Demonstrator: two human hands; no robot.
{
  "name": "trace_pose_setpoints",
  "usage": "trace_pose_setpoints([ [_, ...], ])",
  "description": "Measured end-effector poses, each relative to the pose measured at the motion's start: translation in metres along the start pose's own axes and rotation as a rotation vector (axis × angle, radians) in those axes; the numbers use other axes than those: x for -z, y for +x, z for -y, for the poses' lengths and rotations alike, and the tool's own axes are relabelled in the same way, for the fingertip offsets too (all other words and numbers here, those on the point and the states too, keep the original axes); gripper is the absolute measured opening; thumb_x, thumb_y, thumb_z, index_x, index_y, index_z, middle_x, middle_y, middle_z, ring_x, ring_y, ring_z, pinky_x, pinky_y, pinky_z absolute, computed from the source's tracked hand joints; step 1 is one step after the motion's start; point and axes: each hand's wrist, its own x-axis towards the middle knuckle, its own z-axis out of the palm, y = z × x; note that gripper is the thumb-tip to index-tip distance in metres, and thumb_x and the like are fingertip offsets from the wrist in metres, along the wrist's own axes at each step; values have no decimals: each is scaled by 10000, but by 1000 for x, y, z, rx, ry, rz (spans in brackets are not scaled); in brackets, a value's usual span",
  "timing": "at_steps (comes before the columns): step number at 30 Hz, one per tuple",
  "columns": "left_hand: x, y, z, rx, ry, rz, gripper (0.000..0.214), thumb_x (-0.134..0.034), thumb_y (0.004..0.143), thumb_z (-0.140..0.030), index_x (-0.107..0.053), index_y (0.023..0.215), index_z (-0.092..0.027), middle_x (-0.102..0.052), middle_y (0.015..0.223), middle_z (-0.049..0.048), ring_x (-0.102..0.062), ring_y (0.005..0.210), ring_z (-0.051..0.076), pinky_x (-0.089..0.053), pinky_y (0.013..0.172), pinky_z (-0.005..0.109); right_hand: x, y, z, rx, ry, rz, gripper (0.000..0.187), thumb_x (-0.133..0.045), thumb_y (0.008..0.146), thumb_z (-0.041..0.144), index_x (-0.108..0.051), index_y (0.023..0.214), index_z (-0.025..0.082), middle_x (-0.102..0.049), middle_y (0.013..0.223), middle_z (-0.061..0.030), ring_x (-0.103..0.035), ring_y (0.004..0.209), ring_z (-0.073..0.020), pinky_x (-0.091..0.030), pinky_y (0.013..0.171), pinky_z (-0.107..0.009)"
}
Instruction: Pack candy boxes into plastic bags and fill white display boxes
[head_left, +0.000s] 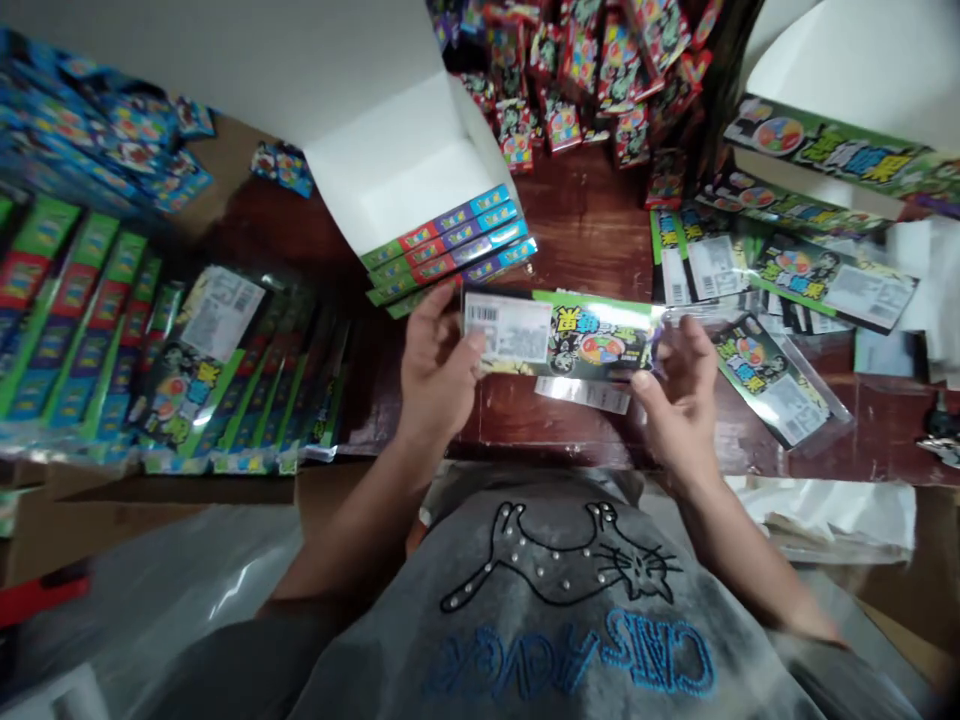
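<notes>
1. One black-and-green rectangular packet (596,345) with a white barcode label (517,328) is held over the brown wooden bench (585,210).
2. Its ends are gripped in the fingers of the left hand (441,370) and right hand (684,402).
3. At ten o'clock, at least four multicoloured boxes (450,238) are stacked.
4. At six, "CATS" is read on the grey shirt (540,612).

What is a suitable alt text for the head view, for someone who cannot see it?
A person's left hand and right hand hold a printed package with a barcode label by its ends, above a reddish-brown table. Beyond it are striped cartons and a pile of red packets; similar packages lie at right, blue packets at upper left.
</notes>
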Motion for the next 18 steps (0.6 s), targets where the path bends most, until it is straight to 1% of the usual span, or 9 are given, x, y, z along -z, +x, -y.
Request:
trace_pose_setpoints([
  [2, 1, -23, 7, 29, -17, 90, 680, -832, 950, -473, -499, 1541, -420, -739, 1316, 23, -759, 1137, 203, -661, 880, 321, -8, -2, -6, -13, -8, -132, 777, -743, 1000, 519, -337, 1658, 437, -495, 1641, -101, -609, 1414, -303, -583, 1141, -585],
  [4, 0, -40, 10, 92, 37, 221, 638, -858, 929, -434, -573, 1496, -358, -759, 1287, 37, -770, 1073, 200, -659, 854, 310, -12, 4, -10, 22, 4, -169, 833, -788, 965, 529, -326, 1654, 453, -400, 1715, -86, -623, 1385, -306, -587, 1137, -591],
  [6, -2, -46, 10, 141, 122, 324, 505, -889, 895, -410, -673, 1331, -274, -775, 1235, 53, -771, 988, 187, -646, 802, 286, -15, 12, -11, 67, 23, -81, 923, -801, 945, 567, -251, 1680, 480, -414, 1697, -91, -650, 1322, -300, -634, 1063, -563],
  [7, -5, -46, 9, 141, 151, 347, 478, -904, 876, -400, -684, 1274, -253, -774, 1231, 57, -765, 951, 174, -637, 779, 274, -17, 15, -11, 94, 25, -28, 965, -805, 936, 585, -214, 1693, 488, -451, 1662, -98, -650, 1314, -305, -653, 1019, -550],
  [8, -8, -43, 8, 122, 163, 351, 490, -909, 865, -390, -673, 1270, -251, -770, 1234, 56, -759, 923, 162, -629, 761, 263, -20, 17, -10, 126, 17, 6, 985, -800, 937, 596, -192, 1704, 489, -487, 1620, -106, -640, 1327, -315, -665, 984, -543],
  [10, -15, -36, 8, 58, 164, 345, 601, -891, 876, -370, -603, 1397, -284, -757, 1237, 49, -747, 896, 146, -613, 737, 248, -26, 17, -8, 189, -42, 22, 972, -773, 955, 600, -188, 1721, 477, -514, 1581, -121, -589, 1404, -347, -666, 968, -557],
  [13, -21, -30, 9, 5, 165, 391, 789, -836, 924, -346, -443, 1608, -343, -736, 1189, 45, -741, 907, 160, -599, 699, 242, -31, 14, -2, 243, -160, 46, 931, -732, 986, 578, -208, 1746, 458, -484, 1627, -124, -529, 1473, -376, -638, 1025, -598],
  [16, -19, -37, 9, 14, 156, 474, 888, -830, 917, -300, -372, 1675, -357, -723, 1188, 56, -738, 961, 188, -618, 715, 259, -28, 12, 1, 222, -103, 215, 947, -718, 1009, 524, -164, 1772, 436, -579, 1548, -108, -635, 1322, -323, -649, 1011, -542],
  [18, -15, -43, 9, 22, 136, 535, 864, -819, 907, -259, -390, 1651, -349, -720, 1220, 64, -738, 1034, 207, -638, 774, 279, -24, 11, 0, 181, -2, 335, 961, -732, 1011, 484, -160, 1780, 418, -670, 1417, -85, -692, 1163, -270, -663, 964, -475],
])
